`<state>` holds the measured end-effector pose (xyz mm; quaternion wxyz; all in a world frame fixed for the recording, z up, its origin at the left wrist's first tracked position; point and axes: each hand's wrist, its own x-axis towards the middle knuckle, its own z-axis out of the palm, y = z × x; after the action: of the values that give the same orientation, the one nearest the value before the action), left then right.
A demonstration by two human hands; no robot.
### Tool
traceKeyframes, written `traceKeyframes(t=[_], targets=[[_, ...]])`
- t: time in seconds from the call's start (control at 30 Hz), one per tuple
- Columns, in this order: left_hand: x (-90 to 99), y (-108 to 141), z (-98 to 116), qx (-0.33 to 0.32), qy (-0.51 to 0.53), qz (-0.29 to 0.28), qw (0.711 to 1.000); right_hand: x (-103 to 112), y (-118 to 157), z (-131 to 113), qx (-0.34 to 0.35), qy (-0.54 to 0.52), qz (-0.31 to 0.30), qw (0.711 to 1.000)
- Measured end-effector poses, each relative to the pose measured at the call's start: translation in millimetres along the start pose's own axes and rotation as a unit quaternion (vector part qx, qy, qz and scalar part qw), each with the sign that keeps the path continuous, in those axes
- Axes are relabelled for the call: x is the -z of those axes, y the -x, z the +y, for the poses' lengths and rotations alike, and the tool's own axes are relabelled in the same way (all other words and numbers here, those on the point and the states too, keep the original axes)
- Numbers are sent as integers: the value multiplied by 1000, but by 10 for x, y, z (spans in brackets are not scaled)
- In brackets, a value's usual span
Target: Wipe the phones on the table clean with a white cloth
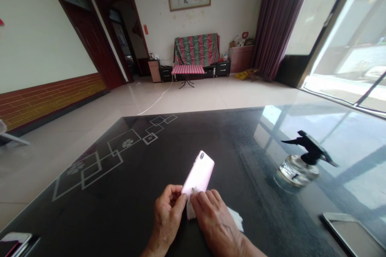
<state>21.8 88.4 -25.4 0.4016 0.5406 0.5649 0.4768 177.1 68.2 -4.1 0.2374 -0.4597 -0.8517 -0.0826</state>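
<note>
A pink smartphone [202,168] is tilted up over the dark table, its back with the camera lens facing me. My left hand [167,213] grips the phone's lower left corner between thumb and fingers. A white tissue [191,211] is bunched under the fingers of my right hand [214,217], which presses it against the lower part of the phone's back. One end of the tissue sticks out to the right of that hand. The phone's bottom edge is hidden behind my fingers and the tissue.
A clear spray bottle [297,170] with a black trigger head stands to the right on the glossy black table [135,192]. Another phone [354,233] lies at the right front edge, and stacked phones [16,243] at the left front corner. Farther off stands a small checkered table [188,70].
</note>
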Motion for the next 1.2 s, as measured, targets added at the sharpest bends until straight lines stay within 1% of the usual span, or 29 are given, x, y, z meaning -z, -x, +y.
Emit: traceKeyframes(t=[0.07, 0.13, 0.27, 0.37, 0.43, 0.57, 0.63, 0.7, 0.83, 0.9, 0.97, 1.13, 1.2], targets=[[0, -6, -12, 0, -3, 1, 1000, 4, -3, 43, 12, -3, 4, 1000], [-4, -12, -15, -2, -3, 3, 1000, 20, -79, 135, 4, 5, -3, 1000], [-12, -10, 11, -1, 3, -1, 1000, 62, -374, 340, -23, 20, -34, 999], [-11, -5, 47, 2, 7, 3, 1000, 41, -568, 472, -26, 12, -35, 999], [-7, -5, 61, -1, 7, 14, 1000, -7, -645, 582, -50, 5, -32, 998], [0, -7, 42, -6, 4, 16, 1000, -113, -712, 863, -132, -20, -26, 991], [2, -5, 19, -7, 1, 13, 1000, -144, -734, 991, -159, -41, -31, 986], [3, 0, 1, -8, -1, 13, 1000, -159, -755, 1090, -169, -68, -42, 982], [15, 13, -7, -12, 5, 4, 1000, -135, -771, 1204, -159, -125, -61, 977], [31, 14, -5, -16, 1, -6, 1000, -74, -755, 1230, -156, -148, -58, 975], [55, 7, -4, -21, -7, -11, 1000, 39, -722, 1239, -159, -169, -48, 972], [102, -42, -9, -35, 1, -1, 999, 496, -616, 1185, -153, -221, -25, 963], [108, -58, -20, -40, 10, -7, 999, 673, -578, 1131, -163, -265, -27, 950]])
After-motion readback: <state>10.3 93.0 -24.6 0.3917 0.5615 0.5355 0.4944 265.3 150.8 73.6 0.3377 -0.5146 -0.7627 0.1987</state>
